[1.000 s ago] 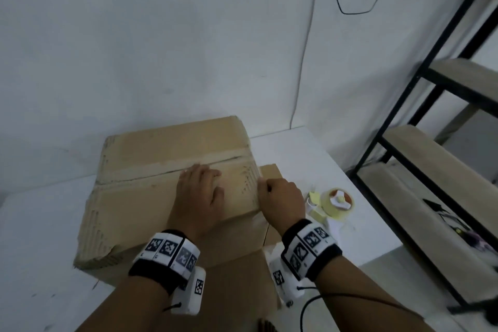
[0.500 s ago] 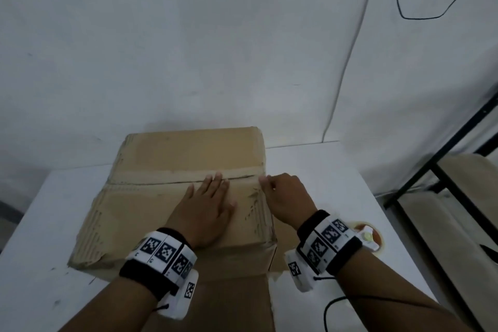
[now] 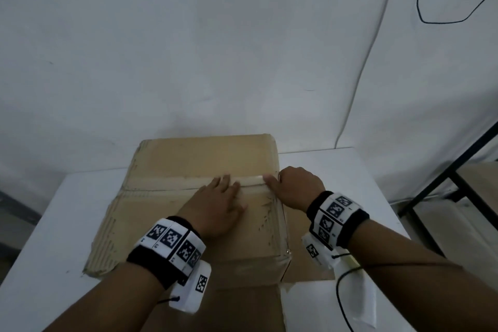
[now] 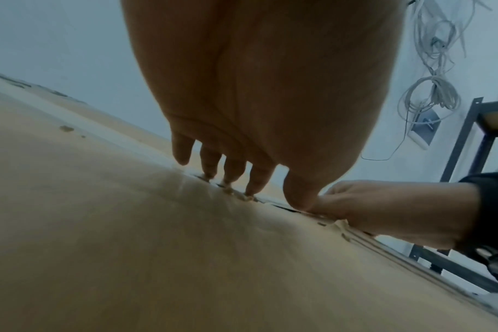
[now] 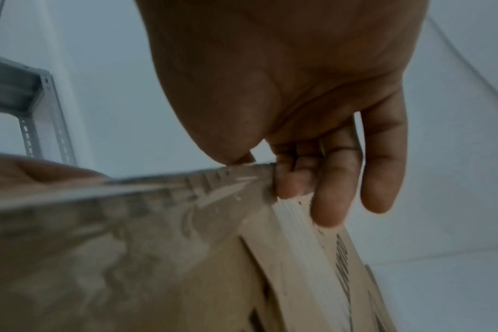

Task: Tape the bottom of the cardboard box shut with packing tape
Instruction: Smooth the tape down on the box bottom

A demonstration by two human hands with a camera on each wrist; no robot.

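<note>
Cardboard box (image 3: 194, 159) — white table (image 3: 54, 224), white wall (image 3: 188, 48)

- We see our right hand (image 5: 313, 89) from beneath, palm filling the upper frame.
- Its thumb rests on the top face of the cardboard box (image 5: 114, 258) at the upper corner; the fingers (image 5: 336, 179) curl down over the box's side face, so the grip pinches that corner edge.
- The little finger hangs off the cardboard, apart from it.
- A glossy tape strip (image 5: 307, 247) runs down the side face below the fingers; dark print beside it, unreadable.
- The top face looks shiny and wrinkled, blurred.
- Our other hand (image 5: 37, 173) shows at far left, on the box top, out of focus.
- Behind: grey metal shelving frame (image 5: 34, 107), pale wall (image 5: 114, 67), white worktop (image 5: 455, 292) lower right.
</note>
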